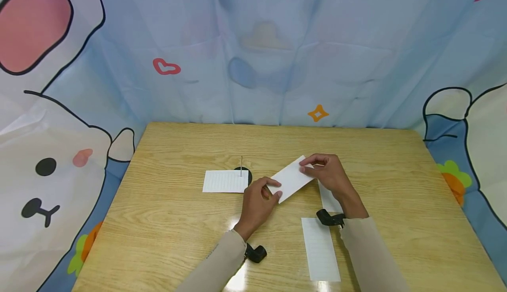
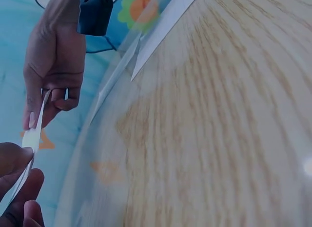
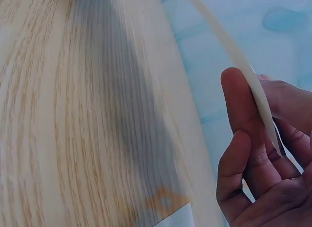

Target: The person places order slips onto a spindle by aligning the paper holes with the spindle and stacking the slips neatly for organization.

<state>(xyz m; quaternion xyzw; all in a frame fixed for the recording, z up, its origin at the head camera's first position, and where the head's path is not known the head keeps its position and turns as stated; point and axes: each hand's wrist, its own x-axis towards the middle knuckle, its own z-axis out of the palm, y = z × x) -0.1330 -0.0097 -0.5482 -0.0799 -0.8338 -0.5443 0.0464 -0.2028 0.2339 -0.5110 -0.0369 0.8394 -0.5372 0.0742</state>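
Note:
Both hands pinch a blank-looking white paper slip (image 1: 291, 179) above the table, tilted with its right end farther from me. My left hand (image 1: 256, 201) grips its near left end between thumb and fingers. At the far right end, my right hand (image 1: 329, 174) pinches it; the right wrist view shows the slip (image 3: 262, 102) edge-on, slightly bowed, between thumb and fingers. Left of the hands stands a paper spike, its thin metal pin (image 1: 241, 164) rising from a round black base (image 1: 250, 176). A lined paper slip (image 1: 222, 182) lies over that base, with the pin at its right end.
Two more slips lie on the wooden table (image 1: 166, 230): a lined slip (image 1: 321, 250) near the front right, and another slip (image 1: 328, 198) partly under the right hand and wrist. A cartoon-printed blue curtain (image 1: 269, 98) hangs behind the table.

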